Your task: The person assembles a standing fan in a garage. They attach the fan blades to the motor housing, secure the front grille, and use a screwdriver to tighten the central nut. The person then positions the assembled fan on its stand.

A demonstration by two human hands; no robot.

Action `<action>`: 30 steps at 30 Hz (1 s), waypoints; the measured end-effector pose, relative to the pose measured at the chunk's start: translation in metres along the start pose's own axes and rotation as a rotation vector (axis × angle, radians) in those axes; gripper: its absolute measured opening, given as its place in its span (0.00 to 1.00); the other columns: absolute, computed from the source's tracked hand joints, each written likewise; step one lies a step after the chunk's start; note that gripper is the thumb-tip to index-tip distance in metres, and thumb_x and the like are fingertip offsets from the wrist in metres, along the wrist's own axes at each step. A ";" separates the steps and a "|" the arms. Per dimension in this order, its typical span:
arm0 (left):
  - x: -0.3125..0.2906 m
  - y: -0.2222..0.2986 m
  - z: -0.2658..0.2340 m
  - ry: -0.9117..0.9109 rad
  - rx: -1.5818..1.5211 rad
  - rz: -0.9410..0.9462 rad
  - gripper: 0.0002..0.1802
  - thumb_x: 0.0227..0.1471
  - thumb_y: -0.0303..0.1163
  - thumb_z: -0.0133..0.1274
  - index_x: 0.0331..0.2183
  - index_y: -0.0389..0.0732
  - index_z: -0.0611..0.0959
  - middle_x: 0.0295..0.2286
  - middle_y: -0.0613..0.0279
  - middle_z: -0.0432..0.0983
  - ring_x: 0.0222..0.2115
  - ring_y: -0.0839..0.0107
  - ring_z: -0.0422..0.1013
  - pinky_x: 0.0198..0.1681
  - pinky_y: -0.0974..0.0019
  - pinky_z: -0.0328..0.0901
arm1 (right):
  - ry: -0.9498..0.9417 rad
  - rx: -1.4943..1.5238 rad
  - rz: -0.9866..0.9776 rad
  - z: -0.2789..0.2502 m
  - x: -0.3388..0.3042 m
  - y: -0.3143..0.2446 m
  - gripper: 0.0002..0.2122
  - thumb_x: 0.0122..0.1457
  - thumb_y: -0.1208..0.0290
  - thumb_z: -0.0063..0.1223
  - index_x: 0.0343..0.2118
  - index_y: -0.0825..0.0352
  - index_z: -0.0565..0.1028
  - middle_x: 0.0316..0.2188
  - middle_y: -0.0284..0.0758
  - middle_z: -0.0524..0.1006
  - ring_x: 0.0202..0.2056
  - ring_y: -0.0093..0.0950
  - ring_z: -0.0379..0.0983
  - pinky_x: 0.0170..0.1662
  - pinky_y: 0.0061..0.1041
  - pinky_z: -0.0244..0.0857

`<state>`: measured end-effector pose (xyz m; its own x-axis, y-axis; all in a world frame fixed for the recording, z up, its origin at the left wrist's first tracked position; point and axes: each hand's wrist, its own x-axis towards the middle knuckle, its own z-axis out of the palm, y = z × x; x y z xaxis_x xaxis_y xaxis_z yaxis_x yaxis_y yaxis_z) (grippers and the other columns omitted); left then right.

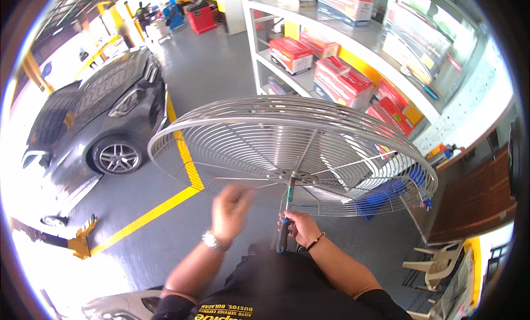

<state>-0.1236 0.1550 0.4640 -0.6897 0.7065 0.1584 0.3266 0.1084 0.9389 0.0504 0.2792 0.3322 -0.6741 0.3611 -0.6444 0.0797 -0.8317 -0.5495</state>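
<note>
A large round wire fan guard (221, 143) stands in front of me, its metal spokes meeting at a hub plate (292, 178). Just below that hub, my right hand (303, 229) pinches a screwdriver (283, 234) with a dark handle and a blue collar. The tool is upright, its upper end close to the hub; whether the tip is seated there I cannot tell. My left hand (232, 212) is raised to the left of the screwdriver, near the guard's lower rim. Motion smears its fingers, and I cannot make out anything in it.
A dark grey car (105, 110) is parked at the left beside a yellow floor line (149, 212). White shelving (348, 38) with red boxes (342, 82) rises behind the guard. A plastic chair (439, 267) and brown panel (475, 196) stand at the right.
</note>
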 end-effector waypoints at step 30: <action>0.026 -0.094 0.099 -0.513 -0.695 -0.893 0.08 0.56 0.33 0.54 0.37 0.41 0.76 0.27 0.65 0.73 0.25 0.72 0.71 0.25 0.67 0.65 | -0.199 0.010 0.050 -0.014 0.011 -0.002 0.15 0.64 0.64 0.48 0.48 0.68 0.72 0.49 0.35 0.72 0.52 0.29 0.65 0.56 0.43 0.56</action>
<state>-0.1085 0.2324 0.3496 -0.1116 0.7846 -0.6099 -0.6461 0.4090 0.6444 0.0536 0.2904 0.3188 -0.8015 0.2299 -0.5521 0.1096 -0.8511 -0.5135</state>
